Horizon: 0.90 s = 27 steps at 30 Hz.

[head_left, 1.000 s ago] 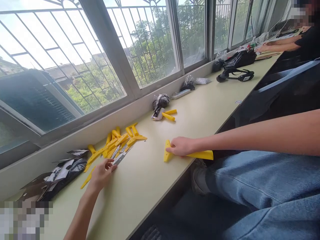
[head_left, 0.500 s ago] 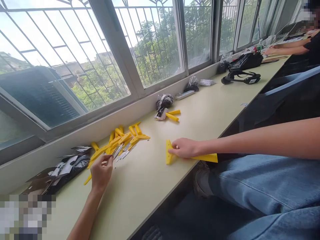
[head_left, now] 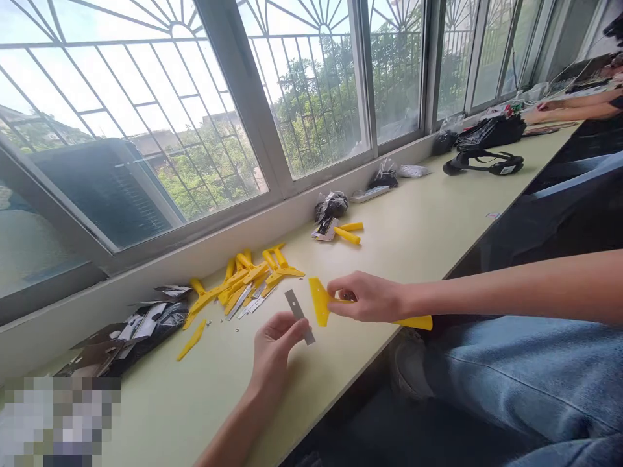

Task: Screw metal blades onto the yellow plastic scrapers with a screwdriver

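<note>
Between the thumb and fingers of my left hand [head_left: 278, 340] is a flat grey scraper blade [head_left: 294, 305], tilted, with holes along its middle. My right hand [head_left: 365, 296] grips a yellow plastic scraper [head_left: 318, 302] whose wide head points left at the blade, a small gap apart. Its handle end shows below my right wrist, over the table's front edge. Beyond my left hand lies a pile of yellow scrapers [head_left: 243, 275] with loose blades [head_left: 239, 303] by it. A flat yellow piece [head_left: 191, 340] and several tiny metal nuts or screws [head_left: 237, 330] lie near.
Two yellow handles [head_left: 347, 237] lie by a black plastic bag [head_left: 331, 205] under the window. Dark packaging [head_left: 141, 324] sits at the left. A black headset [head_left: 484, 162] is farther along the table [head_left: 413, 227]. Another person's arms [head_left: 579, 107] rest at the far right.
My left hand has come from the pile towards the right, bringing a blade with it. My right hand has raised the scraper slightly and turned its head. The view has shifted a little.
</note>
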Each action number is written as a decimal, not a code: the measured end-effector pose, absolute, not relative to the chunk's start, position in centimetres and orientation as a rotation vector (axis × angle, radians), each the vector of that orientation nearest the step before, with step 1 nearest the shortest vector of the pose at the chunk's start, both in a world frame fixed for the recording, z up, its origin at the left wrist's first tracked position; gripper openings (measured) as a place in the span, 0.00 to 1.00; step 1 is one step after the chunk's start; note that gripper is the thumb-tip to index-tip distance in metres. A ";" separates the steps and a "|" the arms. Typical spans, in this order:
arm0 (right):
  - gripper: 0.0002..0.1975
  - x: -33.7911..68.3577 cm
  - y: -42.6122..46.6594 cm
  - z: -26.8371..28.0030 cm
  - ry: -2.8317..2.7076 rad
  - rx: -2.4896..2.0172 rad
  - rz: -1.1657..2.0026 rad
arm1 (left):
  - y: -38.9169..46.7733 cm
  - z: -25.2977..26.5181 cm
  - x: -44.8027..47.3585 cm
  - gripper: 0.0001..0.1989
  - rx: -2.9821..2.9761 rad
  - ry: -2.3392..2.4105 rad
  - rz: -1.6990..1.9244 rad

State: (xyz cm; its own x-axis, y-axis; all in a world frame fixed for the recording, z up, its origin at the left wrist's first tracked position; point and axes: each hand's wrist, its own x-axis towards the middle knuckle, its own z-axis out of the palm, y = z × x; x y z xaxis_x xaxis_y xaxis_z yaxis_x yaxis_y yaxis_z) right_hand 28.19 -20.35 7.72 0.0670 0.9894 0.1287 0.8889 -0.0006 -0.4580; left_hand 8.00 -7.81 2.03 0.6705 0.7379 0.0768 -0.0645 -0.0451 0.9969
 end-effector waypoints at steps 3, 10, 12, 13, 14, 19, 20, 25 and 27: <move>0.14 28.0 -20.3 7.5 -1.964 -2.012 0.087 | -7.0 2.2 7.6 0.16 1.441 0.602 0.734; 0.16 27.9 -19.9 4.8 -2.130 -2.142 0.068 | -6.2 1.6 7.5 0.18 1.445 0.650 0.694; 0.23 28.4 -19.9 4.7 -2.103 -2.147 0.162 | -6.3 1.7 7.5 0.18 1.456 0.647 0.643; 0.26 28.7 -19.9 4.8 -2.080 -2.142 0.225 | -6.4 1.7 7.5 0.19 1.461 0.645 0.616; 0.27 29.0 -19.9 4.9 -2.056 -2.132 0.304 | -6.4 1.7 7.5 0.20 1.465 0.643 0.590; 0.24 30.3 -19.9 5.9 -1.972 -1.959 0.803 | -6.2 1.6 7.6 0.21 1.479 0.632 0.521; 0.23 30.5 -19.9 6.1 -1.959 -1.909 0.903 | -6.2 1.5 7.6 0.21 1.480 0.626 0.513; 0.19 30.6 -20.1 6.5 -1.859 -1.728 1.204 | -6.2 1.6 7.6 0.22 1.466 0.566 0.470; 0.18 30.4 -20.0 6.3 -1.813 -1.708 1.163 | -6.2 1.7 7.6 0.23 1.472 0.544 0.459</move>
State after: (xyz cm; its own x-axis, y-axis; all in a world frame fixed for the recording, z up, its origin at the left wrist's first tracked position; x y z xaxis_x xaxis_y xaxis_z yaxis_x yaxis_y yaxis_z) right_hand 30.41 -20.04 6.32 -0.1813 0.9503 -0.2530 0.6265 -0.0867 -0.7746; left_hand 7.63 -6.24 1.65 0.7985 0.5987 -0.0631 0.0388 0.0534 0.9978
